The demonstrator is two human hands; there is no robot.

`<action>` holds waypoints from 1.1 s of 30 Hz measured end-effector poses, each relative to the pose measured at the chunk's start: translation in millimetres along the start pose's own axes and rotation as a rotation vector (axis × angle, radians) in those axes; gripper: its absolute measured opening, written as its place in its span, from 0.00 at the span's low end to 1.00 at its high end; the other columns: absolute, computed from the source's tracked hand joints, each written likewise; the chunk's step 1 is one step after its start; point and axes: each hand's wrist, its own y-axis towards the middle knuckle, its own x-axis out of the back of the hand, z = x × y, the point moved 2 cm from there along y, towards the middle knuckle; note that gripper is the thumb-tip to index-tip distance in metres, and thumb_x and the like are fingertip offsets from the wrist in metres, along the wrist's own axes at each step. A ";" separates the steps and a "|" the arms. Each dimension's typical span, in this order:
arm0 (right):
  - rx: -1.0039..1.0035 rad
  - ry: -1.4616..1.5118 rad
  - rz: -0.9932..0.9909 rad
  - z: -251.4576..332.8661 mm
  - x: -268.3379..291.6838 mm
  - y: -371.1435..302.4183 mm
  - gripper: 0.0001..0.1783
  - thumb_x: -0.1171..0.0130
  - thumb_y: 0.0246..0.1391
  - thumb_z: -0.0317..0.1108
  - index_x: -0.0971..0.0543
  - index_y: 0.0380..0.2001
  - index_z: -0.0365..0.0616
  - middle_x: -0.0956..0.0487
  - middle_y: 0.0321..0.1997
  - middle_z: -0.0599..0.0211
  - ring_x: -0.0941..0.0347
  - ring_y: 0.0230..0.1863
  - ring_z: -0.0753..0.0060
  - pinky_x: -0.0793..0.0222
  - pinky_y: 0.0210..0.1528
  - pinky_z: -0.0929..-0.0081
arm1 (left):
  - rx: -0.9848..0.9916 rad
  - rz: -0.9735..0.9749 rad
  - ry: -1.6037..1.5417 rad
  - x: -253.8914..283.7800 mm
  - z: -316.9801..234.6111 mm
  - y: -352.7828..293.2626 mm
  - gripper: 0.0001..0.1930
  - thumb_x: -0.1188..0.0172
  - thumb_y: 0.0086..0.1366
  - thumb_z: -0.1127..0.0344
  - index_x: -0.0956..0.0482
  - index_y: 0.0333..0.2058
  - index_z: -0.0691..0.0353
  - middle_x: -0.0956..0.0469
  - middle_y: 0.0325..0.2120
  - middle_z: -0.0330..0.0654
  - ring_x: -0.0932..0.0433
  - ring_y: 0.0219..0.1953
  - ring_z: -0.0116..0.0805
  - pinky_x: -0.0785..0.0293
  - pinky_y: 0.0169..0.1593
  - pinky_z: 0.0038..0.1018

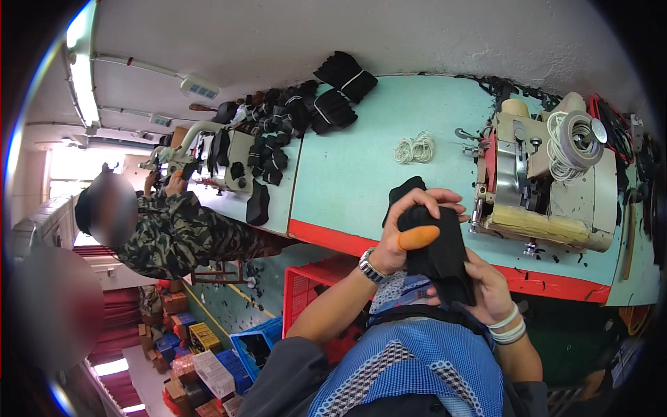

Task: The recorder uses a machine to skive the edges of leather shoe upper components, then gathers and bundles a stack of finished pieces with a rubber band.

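Both hands hold a folded stack of black sock-like fabric [448, 254] in front of my body, at the table's red front edge. My left hand [413, 233] grips its upper left side, with fingers curled over the top and an orange finger cot on the thumb. A metal watch is on that wrist. Lower down, my right hand [490, 285] closes on the right side of the stack, white bands [511, 326] around its wrist. Just beyond my left hand, another black fabric piece [403, 194] lies on the light green table [347, 174], partly hidden.
A sewing machine [542, 181] stands on the right, with white bands hung on it. More white bands [415, 148] lie mid-table. Tied black bundles [333, 110] are at the back left. A co-worker in camouflage [174, 233] works at another machine. A red crate [299, 292] stands below the table.
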 end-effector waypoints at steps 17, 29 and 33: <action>0.369 -0.691 -0.448 55.3 43.8 -56.7 0.17 0.53 0.60 0.26 0.29 0.51 0.30 0.22 0.39 0.66 0.27 0.36 0.81 0.26 0.40 0.81 | 0.747 0.415 0.587 -20.4 10.4 69.7 0.18 0.48 0.67 0.66 0.32 0.52 0.69 0.23 0.38 0.37 0.27 0.34 0.22 0.27 0.38 0.22; 0.377 -0.579 -0.589 78.4 64.3 -49.2 0.11 0.46 0.55 0.29 0.22 0.35 0.30 0.23 0.31 0.71 0.33 0.28 0.87 0.36 0.30 0.86 | 1.101 0.249 0.494 -21.8 27.6 105.0 0.15 0.50 0.68 0.66 0.29 0.48 0.72 0.22 0.39 0.41 0.24 0.39 0.23 0.27 0.44 0.19; 0.386 -0.506 -0.597 79.9 55.4 -60.8 0.11 0.46 0.54 0.28 0.24 0.38 0.31 0.22 0.34 0.66 0.28 0.32 0.83 0.31 0.36 0.84 | 1.074 0.370 0.748 -5.1 46.5 98.0 0.18 0.51 0.68 0.67 0.32 0.53 0.71 0.23 0.43 0.41 0.24 0.38 0.24 0.28 0.45 0.19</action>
